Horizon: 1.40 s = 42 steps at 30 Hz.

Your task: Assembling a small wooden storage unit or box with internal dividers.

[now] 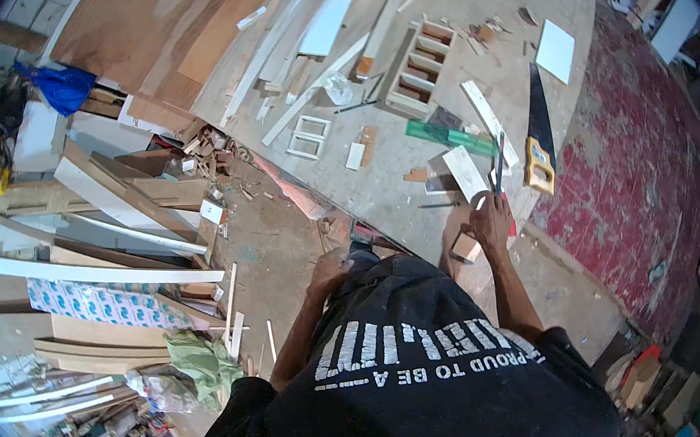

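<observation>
At the near corner of the worktable (394, 147), my right hand (490, 219) is closed round a slim dark tool (500, 163) that points away from me. Its kind is hard to make out; some red shows beside the fingers. A white strip of wood (465, 171) lies just beyond the hand, and a small wooden block (465, 247) sits by the wrist. My left hand (330, 271) rests at my left thigh with nothing visible in it, fingers loosely out. To the right of the tool lies a handsaw (538, 139) with a yellow handle.
A wooden frame with compartments (422, 70), a small white frame (309, 137), a green strip (449, 138) and a white panel (555, 52) lie on the table. Stacked boards (94, 197) crowd the left. A worn red surface (624, 176) borders the table's right.
</observation>
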### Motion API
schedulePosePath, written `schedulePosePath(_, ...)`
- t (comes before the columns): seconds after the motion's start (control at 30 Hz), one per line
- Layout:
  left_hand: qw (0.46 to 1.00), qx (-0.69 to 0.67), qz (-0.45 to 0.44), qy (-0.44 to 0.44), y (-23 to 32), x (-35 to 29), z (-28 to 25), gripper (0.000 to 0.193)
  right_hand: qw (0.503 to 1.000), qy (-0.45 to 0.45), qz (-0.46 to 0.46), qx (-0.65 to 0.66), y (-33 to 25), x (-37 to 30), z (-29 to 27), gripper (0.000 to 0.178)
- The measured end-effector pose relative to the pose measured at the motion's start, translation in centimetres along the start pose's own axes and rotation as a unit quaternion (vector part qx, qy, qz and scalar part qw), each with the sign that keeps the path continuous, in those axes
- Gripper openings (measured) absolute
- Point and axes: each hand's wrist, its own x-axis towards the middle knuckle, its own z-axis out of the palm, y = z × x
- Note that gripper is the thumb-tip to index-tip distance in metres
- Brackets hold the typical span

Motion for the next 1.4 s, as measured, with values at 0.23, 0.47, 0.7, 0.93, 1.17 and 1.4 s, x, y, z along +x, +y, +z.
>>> schedulePosePath(0.23,0.978,-0.062,0.027,0.196,-4.1,6.9,-7.4,0.032,0.976,-0.066,-0.171,0.116,-12.9,9.4,3.4,0.055)
schedulePosePath(0.47,0.966,-0.128,-0.002,0.227,-2.9,13.1,-17.1,0.025,0.966,-0.144,-0.212,0.041,-22.5,18.8,10.8,0.054)
schedulePosePath(0.7,0.966,-0.112,-0.031,0.231,-9.7,11.0,-18.3,0.024,0.958,-0.181,-0.221,0.023,-23.7,20.5,13.1,0.056)
schedulePosePath(0.93,0.963,-0.132,-0.086,0.218,-12.1,9.7,-16.5,0.026,0.954,-0.193,-0.229,0.016,-23.2,20.4,13.8,0.057)
schedulePosePath(1.17,0.96,-0.157,-0.066,0.221,-12.7,11.1,-16.8,0.024,0.947,-0.208,-0.243,0.039,-23.6,20.6,13.6,0.058)
schedulePosePath(1.4,0.967,-0.146,-0.048,0.203,-12.0,12.1,-17.6,0.031,0.947,-0.187,-0.258,0.048,-23.3,20.9,13.7,0.057)
